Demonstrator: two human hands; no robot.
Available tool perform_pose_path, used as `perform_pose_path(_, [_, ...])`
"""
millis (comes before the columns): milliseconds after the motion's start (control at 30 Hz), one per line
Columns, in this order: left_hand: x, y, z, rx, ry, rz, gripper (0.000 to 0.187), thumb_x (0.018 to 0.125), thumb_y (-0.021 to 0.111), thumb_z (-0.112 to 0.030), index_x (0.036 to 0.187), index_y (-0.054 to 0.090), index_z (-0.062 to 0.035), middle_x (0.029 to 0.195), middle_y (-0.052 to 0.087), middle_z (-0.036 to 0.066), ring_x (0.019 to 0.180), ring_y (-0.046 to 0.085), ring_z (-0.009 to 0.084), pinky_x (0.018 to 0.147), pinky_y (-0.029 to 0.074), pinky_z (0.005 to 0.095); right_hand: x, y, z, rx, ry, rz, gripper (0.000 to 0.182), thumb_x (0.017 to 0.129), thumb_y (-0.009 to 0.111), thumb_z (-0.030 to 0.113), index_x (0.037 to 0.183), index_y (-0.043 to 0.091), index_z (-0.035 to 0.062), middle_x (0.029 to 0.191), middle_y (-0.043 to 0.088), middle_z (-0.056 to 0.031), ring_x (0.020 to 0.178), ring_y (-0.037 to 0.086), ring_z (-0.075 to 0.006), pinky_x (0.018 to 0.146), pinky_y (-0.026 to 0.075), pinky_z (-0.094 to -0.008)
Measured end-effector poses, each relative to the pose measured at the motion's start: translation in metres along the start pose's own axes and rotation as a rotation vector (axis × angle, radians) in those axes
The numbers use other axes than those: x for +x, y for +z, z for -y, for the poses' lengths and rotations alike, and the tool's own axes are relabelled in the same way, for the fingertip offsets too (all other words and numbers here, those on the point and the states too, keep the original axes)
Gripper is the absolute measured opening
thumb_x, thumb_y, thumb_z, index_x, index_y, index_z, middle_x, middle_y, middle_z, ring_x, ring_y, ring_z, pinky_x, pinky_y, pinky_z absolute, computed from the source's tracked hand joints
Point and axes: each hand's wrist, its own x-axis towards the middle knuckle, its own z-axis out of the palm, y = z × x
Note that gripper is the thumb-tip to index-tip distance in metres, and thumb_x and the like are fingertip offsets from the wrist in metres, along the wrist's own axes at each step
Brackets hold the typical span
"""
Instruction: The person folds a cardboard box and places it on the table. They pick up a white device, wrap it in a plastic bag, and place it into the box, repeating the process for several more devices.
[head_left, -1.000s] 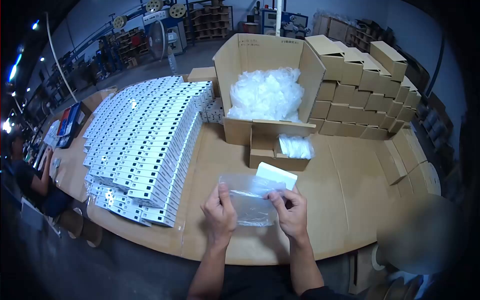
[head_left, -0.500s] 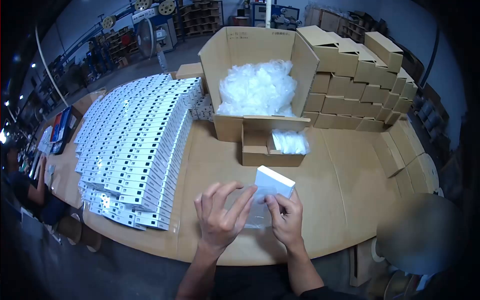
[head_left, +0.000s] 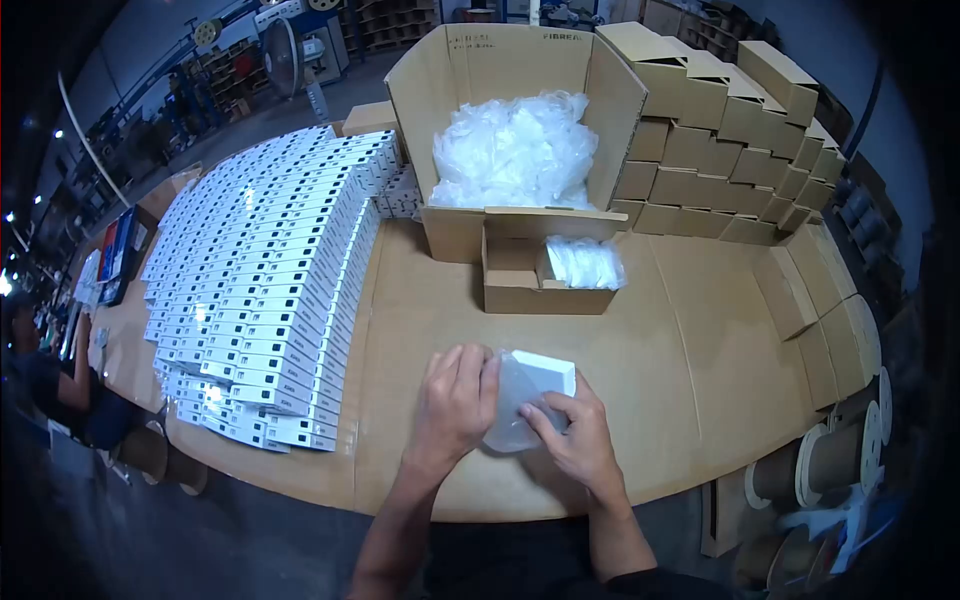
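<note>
A flat white box (head_left: 548, 373) is tilted between my hands over the table, partly inside a clear plastic bag (head_left: 507, 410). My left hand (head_left: 452, 408) is closed, its thumb and fingers pinching the bag's upper left edge. On the other side, my right hand (head_left: 582, 440) grips the white box, with the thumb across its front and the fingers behind it. Beyond them stands a small open carton (head_left: 545, 301) holding several bagged white items (head_left: 585, 263) at its right end.
A large carton (head_left: 408, 95) full of clear plastic bags (head_left: 515, 150) stands behind. Rows of white labelled boxes (head_left: 260, 290) are stacked at left. Brown cartons (head_left: 695, 150) are piled at back right. A person (head_left: 75, 375) sits at far left; cable spools (head_left: 835, 460) stand at lower right.
My left hand has gone from spread fingers to a closed pinch on the bag. The box has tilted and shifted slightly down, with the bag now over its left part.
</note>
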Motion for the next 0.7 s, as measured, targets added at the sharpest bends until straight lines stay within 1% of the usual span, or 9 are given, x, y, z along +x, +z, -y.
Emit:
perform_pose_path(133, [0.011,-0.002,0.008,0.291,-0.007,0.094,0.015,0.104,0.055,-0.016,0.096,0.058,-0.0036,0.078,0.064,0.015,0.074,0.06,0.0366,0.078,0.043,0.0449,-0.008,-0.004,-0.008,-0.08,0.064,0.037,0.016,0.09,0.077,0.013,0.092,0.076,-0.0027,0.112,0.064,-0.0259,0.093,0.068,-0.0409,0.083,0.055,-0.0447])
perform_pose_path(233, [0.013,0.002,0.019,0.043,-0.124,0.253,0.019,0.106,0.055,-0.018,0.096,0.057,-0.0025,0.066,0.064,0.013,0.068,0.063,0.0379,0.08,0.045,0.045,-0.009,-0.005,-0.01,-0.164,0.119,0.082,0.019,0.093,0.074,0.016,0.092,0.075,-0.0024,0.114,0.062,-0.0289,0.093,0.067,-0.0434,0.084,0.054,-0.0477])
perform_pose_path(367, [0.02,0.0,0.021,-0.422,-0.377,0.366,0.027,0.11,0.052,-0.025,0.098,0.056,-0.0007,0.06,0.063,0.011,0.06,0.067,0.0239,0.062,0.049,0.0392,-0.012,-0.005,-0.03,-0.235,0.122,0.173,0.02,0.094,0.072,0.017,0.094,0.075,-0.0026,0.108,0.063,-0.0287,0.095,0.066,-0.0433,0.087,0.053,-0.049])
perform_pose_path(400, [0.02,0.001,0.022,-0.382,-0.382,0.367,0.027,0.111,0.049,-0.025,0.103,0.058,-0.001,0.059,0.062,0.007,0.056,0.062,0.0152,0.055,0.046,0.0344,-0.012,-0.006,-0.033,-0.233,0.109,0.191,0.02,0.094,0.072,0.017,0.094,0.075,-0.0027,0.107,0.063,-0.0283,0.095,0.066,-0.043,0.087,0.052,-0.049])
perform_pose_path(500, [0.017,0.011,0.03,-0.442,-0.453,0.319,0.026,0.112,0.048,-0.023,0.106,0.061,-0.0014,0.065,0.063,0.004,0.051,0.055,0.0121,0.051,0.044,0.0317,-0.01,-0.01,-0.032,-0.056,0.129,0.172,0.019,0.093,0.072,0.015,0.095,0.076,-0.0035,0.104,0.064,-0.0273,0.095,0.065,-0.0422,0.086,0.052,-0.0469])
perform_pose_path(533, [0.012,0.018,0.043,-0.697,-0.526,0.3,0.027,0.111,0.05,-0.028,0.118,0.058,-0.0027,0.072,0.065,0.005,0.058,0.058,0.014,0.059,0.047,0.0298,-0.009,-0.01,-0.037,-0.083,0.085,0.149,0.018,0.093,0.073,0.014,0.095,0.076,-0.0034,0.104,0.064,-0.0257,0.094,0.066,-0.0391,0.085,0.053,-0.0436])
perform_pose_path(633, [0.0,0.039,0.068,-1.199,-0.311,-0.119,0.036,0.111,0.048,-0.034,0.131,0.05,-0.0036,0.091,0.068,0.01,0.082,0.063,0.0177,0.076,0.049,0.0312,-0.008,-0.008,-0.035,0.07,0.223,0.039,0.017,0.092,0.074,0.013,0.093,0.076,-0.0033,0.103,0.065,-0.0238,0.092,0.066,-0.0364,0.084,0.052,-0.0421])
perform_pose_path(667, [-0.006,0.042,0.078,-1.019,-0.229,-0.209,0.052,0.11,0.044,-0.041,0.146,0.038,-0.0033,0.117,0.066,0.016,0.118,0.058,0.0241,0.101,0.046,0.0357,-0.007,-0.008,-0.037,0.082,0.236,0.019,0.015,0.093,0.074,0.012,0.092,0.075,-0.0035,0.101,0.063,-0.0204,0.089,0.065,-0.0324,0.082,0.052,-0.0404])
perform_pose_path(700, [-0.015,0.041,0.072,-1.12,-0.316,-0.195,0.055,0.11,0.044,-0.041,0.148,0.036,-0.0027,0.124,0.064,0.017,0.125,0.054,0.0253,0.106,0.043,0.0378,-0.008,-0.007,-0.04,0.1,0.219,-0.024,0.015,0.093,0.074,0.011,0.092,0.075,-0.0036,0.101,0.063,-0.0195,0.088,0.065,-0.0317,0.081,0.052,-0.0399])
